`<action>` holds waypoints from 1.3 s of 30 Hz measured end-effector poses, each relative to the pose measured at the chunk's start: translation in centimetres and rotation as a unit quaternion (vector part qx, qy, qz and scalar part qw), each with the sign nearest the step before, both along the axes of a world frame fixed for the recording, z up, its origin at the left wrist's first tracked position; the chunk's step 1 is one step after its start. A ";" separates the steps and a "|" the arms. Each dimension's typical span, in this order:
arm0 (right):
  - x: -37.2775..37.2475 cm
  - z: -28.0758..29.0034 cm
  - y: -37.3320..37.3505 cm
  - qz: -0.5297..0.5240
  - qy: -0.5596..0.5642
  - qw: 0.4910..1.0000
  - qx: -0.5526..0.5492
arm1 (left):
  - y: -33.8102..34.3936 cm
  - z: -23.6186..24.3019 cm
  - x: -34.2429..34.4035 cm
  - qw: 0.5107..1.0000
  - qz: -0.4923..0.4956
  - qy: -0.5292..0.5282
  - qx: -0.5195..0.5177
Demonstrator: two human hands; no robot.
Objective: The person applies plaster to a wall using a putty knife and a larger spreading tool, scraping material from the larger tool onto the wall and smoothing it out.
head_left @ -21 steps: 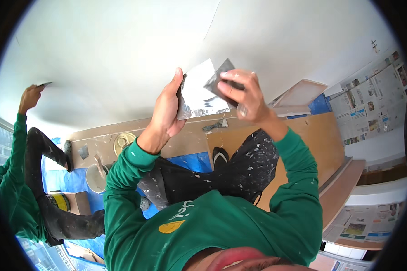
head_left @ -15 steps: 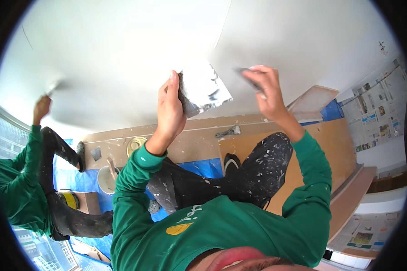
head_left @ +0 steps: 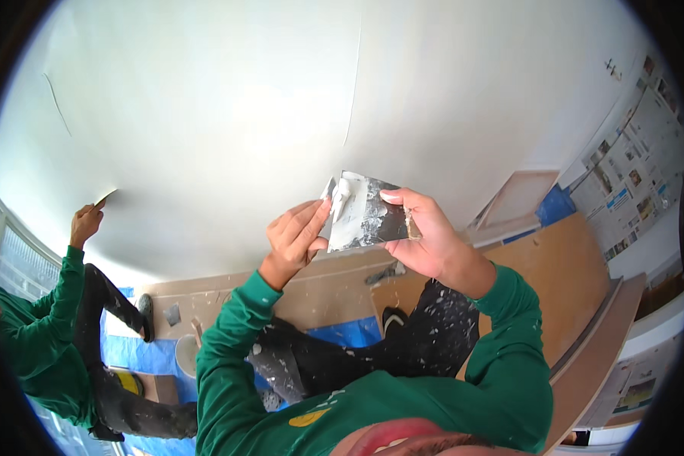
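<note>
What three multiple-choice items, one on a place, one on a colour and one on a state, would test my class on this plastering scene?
1. Where is the metal blade with white filler?
A. On the floor
B. Between the person's two raised hands, in front of the white wall
C. In the bucket

2. What colour are the person's sleeves?
A. Green
B. Red
C. Grey

3. How does the co-worker at the far left stand?
A. Arms folded
B. Carrying a board
C. One hand raised to the wall

Answers:
1 B: the metal blade sits between the left hand and the right hand, before the white wall.
2 A: both sleeves are green.
3 C: the co-worker's hand reaches up to the wall.
</note>
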State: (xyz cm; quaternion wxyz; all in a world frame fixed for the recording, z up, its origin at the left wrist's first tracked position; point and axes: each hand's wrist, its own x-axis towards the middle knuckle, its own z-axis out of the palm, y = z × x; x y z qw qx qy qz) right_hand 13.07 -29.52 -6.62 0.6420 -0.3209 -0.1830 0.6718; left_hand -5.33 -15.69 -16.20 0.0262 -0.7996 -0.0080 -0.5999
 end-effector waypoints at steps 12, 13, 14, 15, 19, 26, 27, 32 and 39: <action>10.1 25.9 10.4 -0.223 -0.564 0.721 0.335 | 0.1 -21.5 5.1 0.298 -0.323 -0.225 -0.870; 10.2 28.3 11.0 -0.268 -0.665 0.614 0.330 | -0.1 -22.8 5.3 0.283 -0.324 -0.228 -0.874; 9.9 30.3 11.6 -0.308 -0.736 0.524 0.297 | -0.2 -23.7 5.3 0.270 -0.320 -0.232 -0.878; 9.5 32.1 12.1 -0.345 -0.795 0.426 0.260 | -0.2 -24.2 5.3 0.269 -0.322 -0.225 -0.879; 8.4 36.4 14.2 -0.353 -0.856 0.147 0.349 | 0.1 -25.2 5.2 0.262 -0.329 -0.219 -0.881; 6.9 36.8 16.6 -0.353 -0.835 0.041 0.421 | 0.9 -24.0 4.4 0.261 -0.325 -0.237 -0.878; 7.0 36.5 17.0 -0.358 -0.835 0.029 0.417 | 0.8 -22.9 4.2 0.269 -0.319 -0.239 -0.877; 8.1 32.1 18.2 -0.371 -0.831 0.063 0.410 | -0.3 -18.7 3.2 0.355 -0.316 -0.283 -0.833; 9.7 21.1 18.8 -0.383 -0.840 0.067 0.379 | 0.4 -16.3 1.7 0.398 -0.322 -0.310 -0.801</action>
